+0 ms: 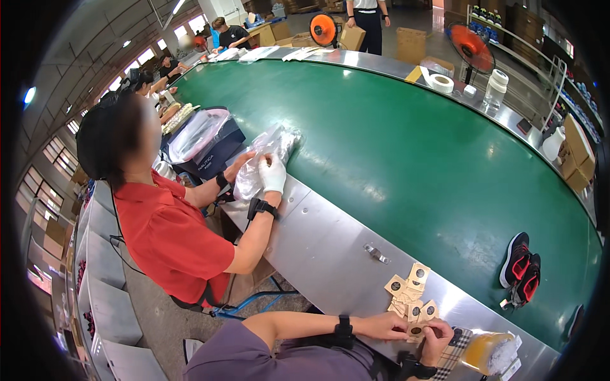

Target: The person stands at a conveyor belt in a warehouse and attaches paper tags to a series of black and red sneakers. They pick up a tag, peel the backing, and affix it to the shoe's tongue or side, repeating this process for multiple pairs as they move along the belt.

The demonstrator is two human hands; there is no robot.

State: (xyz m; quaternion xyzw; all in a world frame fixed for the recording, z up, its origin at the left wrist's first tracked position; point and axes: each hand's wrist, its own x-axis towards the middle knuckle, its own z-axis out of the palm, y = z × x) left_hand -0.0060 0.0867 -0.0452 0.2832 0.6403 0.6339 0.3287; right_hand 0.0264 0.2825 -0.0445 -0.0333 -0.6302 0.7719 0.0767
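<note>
A small square tan paper packet with a dark round mark [416, 331] is pinched between my two hands, low in the view. My left hand [385, 326] closes its fingertips on the packet's left side. At its right side, the thumb and fingers of my right hand [437, 343] grip it. Just beyond my hands, a loose pile of similar tan packets [406, 292] lies on the metal ledge [337, 254]. Beside my right hand are a checked cloth-like item [452, 355] and an orange-yellow roll-shaped item with clear wrapping [486, 352].
Past the ledge runs a green conveyor belt [381, 146], bearing black-and-red sneakers [521, 270] at the right. On my left, a co-worker in a red shirt [171, 238] handles a clear plastic bag [254, 178] near a dark box [213, 149]. A metal latch [376, 253] sits on the ledge.
</note>
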